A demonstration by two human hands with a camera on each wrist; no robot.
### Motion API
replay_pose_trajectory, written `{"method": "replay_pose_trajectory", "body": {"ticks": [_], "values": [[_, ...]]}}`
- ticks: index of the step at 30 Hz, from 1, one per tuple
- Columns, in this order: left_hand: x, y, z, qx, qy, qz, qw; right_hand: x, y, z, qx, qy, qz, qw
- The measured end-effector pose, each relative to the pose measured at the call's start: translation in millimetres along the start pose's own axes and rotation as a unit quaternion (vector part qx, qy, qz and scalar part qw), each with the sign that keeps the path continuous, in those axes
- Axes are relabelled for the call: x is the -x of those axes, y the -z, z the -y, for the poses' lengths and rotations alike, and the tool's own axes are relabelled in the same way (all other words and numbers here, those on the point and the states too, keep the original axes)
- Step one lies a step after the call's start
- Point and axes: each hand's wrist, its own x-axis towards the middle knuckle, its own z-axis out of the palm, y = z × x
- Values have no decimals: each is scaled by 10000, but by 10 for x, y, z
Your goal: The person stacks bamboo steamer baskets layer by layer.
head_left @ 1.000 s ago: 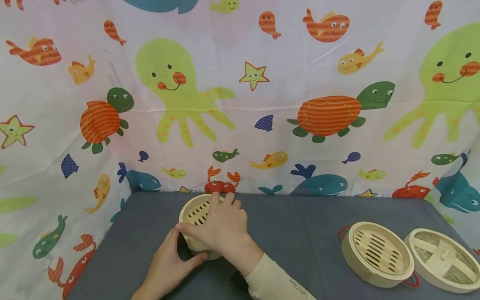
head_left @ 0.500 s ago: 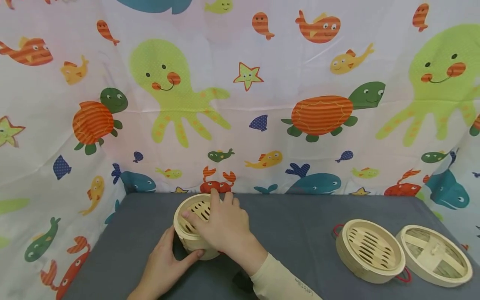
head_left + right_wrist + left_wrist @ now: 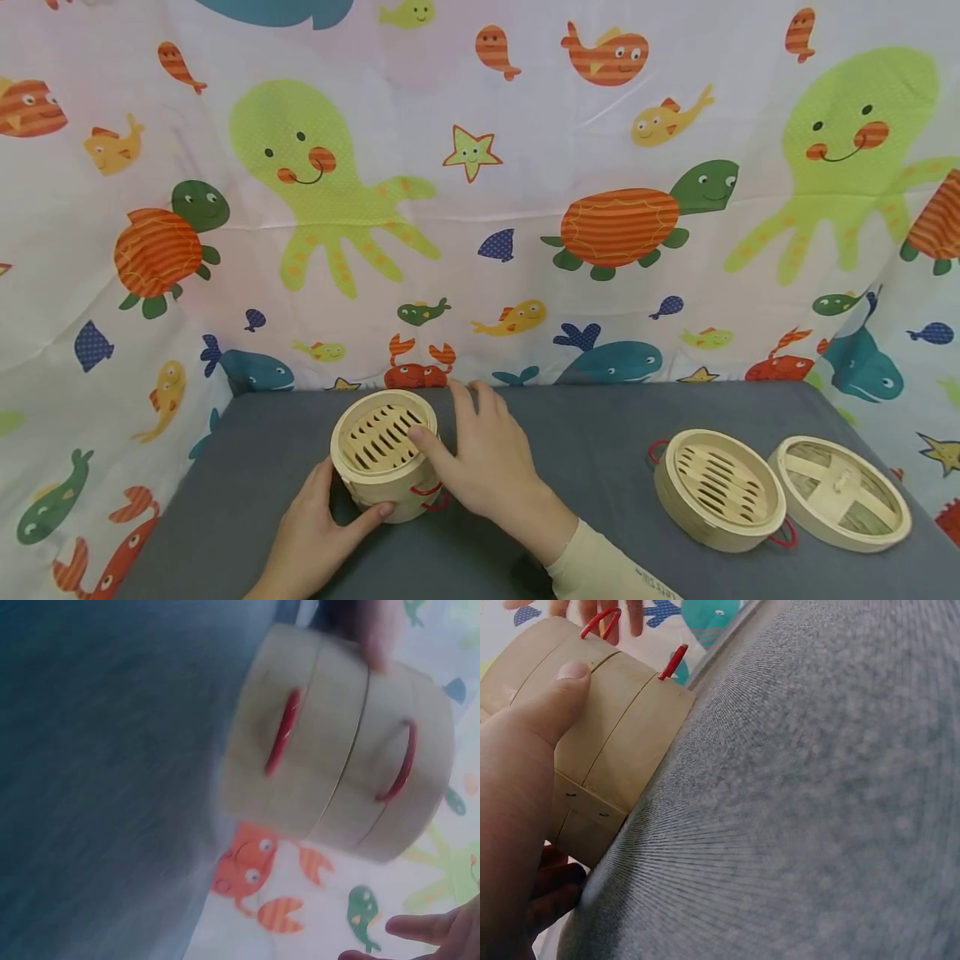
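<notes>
White curtain printed with sea creatures (image 3: 457,267): hung behind;
Grey cloth-covered table (image 3: 570,467): spread below it;
Pale round bamboo two-tier steamer stack (image 3: 384,442): stood on the table, left of centre;
Slatted bamboo single steamer (image 3: 722,492): set at the right;
Cross-barred bamboo lid (image 3: 840,493): laid just beside it;
Left hand (image 3: 311,521): clamped round the stack;
Right hand (image 3: 491,454): fingers held apart, just beside the stack;
Red loop handles (image 3: 283,731): fixed on the stack's side.

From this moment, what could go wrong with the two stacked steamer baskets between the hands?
The upper basket might slide off the lower basket: a seam shows between them, and only the left hand holds them. The right hand, close beside them but not gripping, could nudge them out of line. The red handles stick out on the right hand's side, so a finger might catch one.
</notes>
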Motion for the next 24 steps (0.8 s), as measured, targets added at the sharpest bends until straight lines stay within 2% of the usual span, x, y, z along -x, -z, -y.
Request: {"method": "replay_pose_trajectory", "body": {"ticks": [8,16,24], "values": [[2,12,-7,-17,-49,-20,10000,193,148,-282,53,153,-319,9994],[-11,21,-24,-98,157,126,9997,422,318,-559,352,139,-552,9978],[-17,27,-2,-113,233,209,9994,586,479,-811,652,42,-732,9952]]}}
